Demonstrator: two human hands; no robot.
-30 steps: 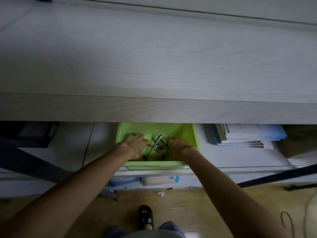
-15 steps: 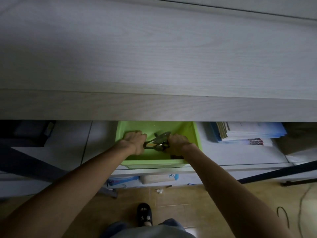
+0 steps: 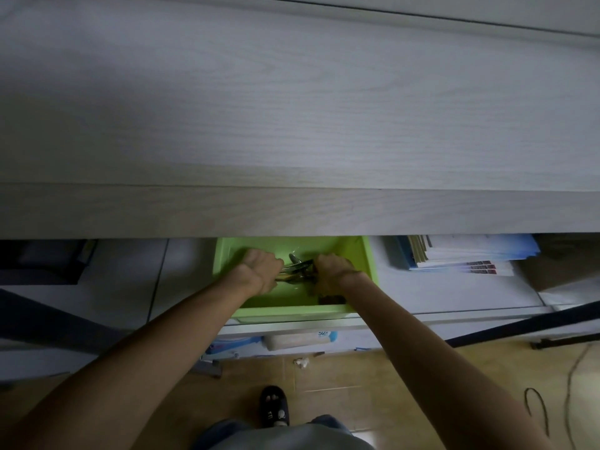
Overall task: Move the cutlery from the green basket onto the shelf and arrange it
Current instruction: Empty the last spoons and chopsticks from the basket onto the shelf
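The green basket (image 3: pixel 362 254) sits on a lower white shelf, partly under the pale wooden shelf (image 3: pixel 292 108) that fills the upper view. Both my hands are inside the basket. A bundle of metal cutlery (image 3: pixel 297 271) lies crosswise between them. My left hand (image 3: pixel 261 269) grips one end of the bundle and my right hand (image 3: pixel 332 271) grips the other. The fingers curl round the handles, hiding most of the pieces. A dark item (image 3: pixel 331 299) lies on the basket floor by my right wrist.
A stack of papers and booklets (image 3: pixel 461 254) lies right of the basket. Packets (image 3: pixel 292 341) sit on a shelf below. Dark bars (image 3: pixel 519 323) cross at the right and left. My shoe (image 3: pixel 274 405) and a cable (image 3: pixel 539 414) are on the tiled floor.
My hands drew together and gathered the loose cutlery, which stood tilted before, into one crosswise bundle held at both ends. The bundle has risen slightly from the basket floor.
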